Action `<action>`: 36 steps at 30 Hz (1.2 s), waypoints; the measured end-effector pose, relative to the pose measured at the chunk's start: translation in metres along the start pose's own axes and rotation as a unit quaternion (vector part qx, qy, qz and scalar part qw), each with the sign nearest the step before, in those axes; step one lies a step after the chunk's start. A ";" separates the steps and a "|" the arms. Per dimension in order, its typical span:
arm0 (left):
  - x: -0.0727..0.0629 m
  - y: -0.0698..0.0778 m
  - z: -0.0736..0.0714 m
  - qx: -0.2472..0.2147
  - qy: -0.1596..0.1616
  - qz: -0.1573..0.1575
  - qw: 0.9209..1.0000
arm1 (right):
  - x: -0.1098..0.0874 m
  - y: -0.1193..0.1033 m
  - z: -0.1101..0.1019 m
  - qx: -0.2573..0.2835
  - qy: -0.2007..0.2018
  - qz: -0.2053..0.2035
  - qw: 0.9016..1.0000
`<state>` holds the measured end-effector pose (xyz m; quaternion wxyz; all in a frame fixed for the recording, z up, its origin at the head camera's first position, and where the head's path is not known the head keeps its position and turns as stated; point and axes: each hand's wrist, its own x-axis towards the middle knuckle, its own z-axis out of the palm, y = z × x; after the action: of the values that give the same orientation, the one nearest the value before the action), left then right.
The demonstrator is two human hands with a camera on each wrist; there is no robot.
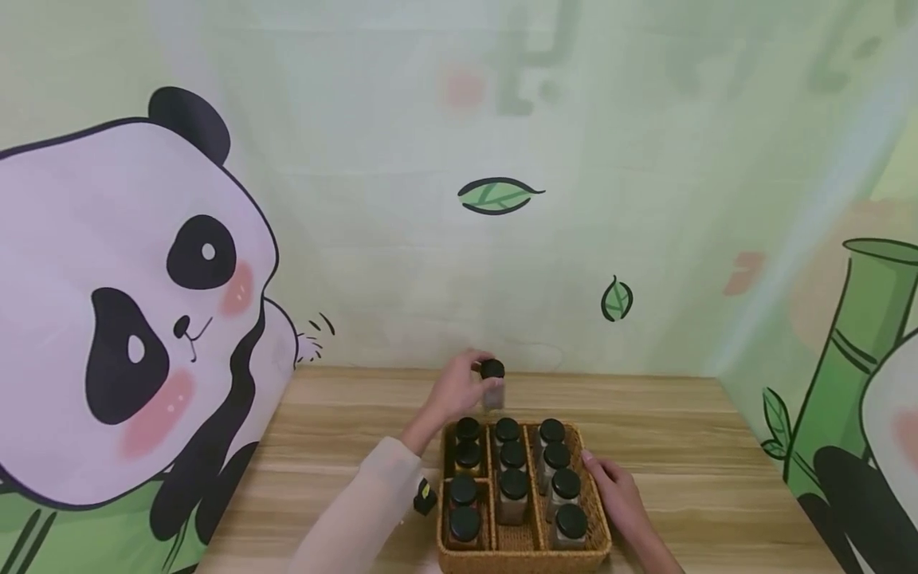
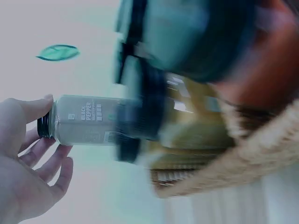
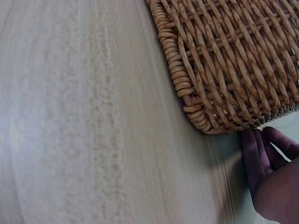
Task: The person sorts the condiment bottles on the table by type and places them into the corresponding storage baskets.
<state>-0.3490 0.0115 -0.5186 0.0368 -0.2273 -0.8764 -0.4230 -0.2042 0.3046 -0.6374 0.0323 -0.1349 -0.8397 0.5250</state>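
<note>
My left hand (image 1: 462, 387) pinches a clear spice jar (image 1: 493, 392) with a black lid, held upright just beyond the far edge of a wicker basket (image 1: 523, 563). In the left wrist view, the jar's label (image 2: 88, 112) reads BLACK PEPPER, and my thumb and fingers are around the lid end. Several more black-lidded jars (image 1: 512, 486) stand in the basket's compartments. At the basket's right side, my right hand (image 1: 622, 494) touches the wicker near the rim. The right wrist view shows its fingers (image 3: 254, 156) nearly straight against the woven wall.
The basket stands on a wood-grain table (image 1: 703, 446). A small black object (image 1: 425, 496) with a yellow mark shows between the left sleeve and the basket. Behind the table hangs a pale green backdrop (image 1: 402, 263) with a printed panda and leaves.
</note>
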 end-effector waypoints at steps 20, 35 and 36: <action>-0.057 0.111 -0.027 -0.032 -0.084 0.111 0.990 | 0.001 0.003 0.000 0.006 -0.011 0.017 1.000; -0.102 0.123 -0.022 -0.093 -0.153 0.107 0.978 | 0.006 0.003 -0.001 0.006 -0.011 0.011 1.000; -0.103 0.120 -0.020 -0.096 -0.154 0.103 0.978 | 0.005 0.004 -0.001 0.004 -0.009 0.012 1.000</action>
<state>-0.2077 0.0228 -0.4449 -0.0774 -0.3815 -0.7988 -0.4587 -0.2077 0.3085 -0.6406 0.0188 -0.1399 -0.8361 0.5301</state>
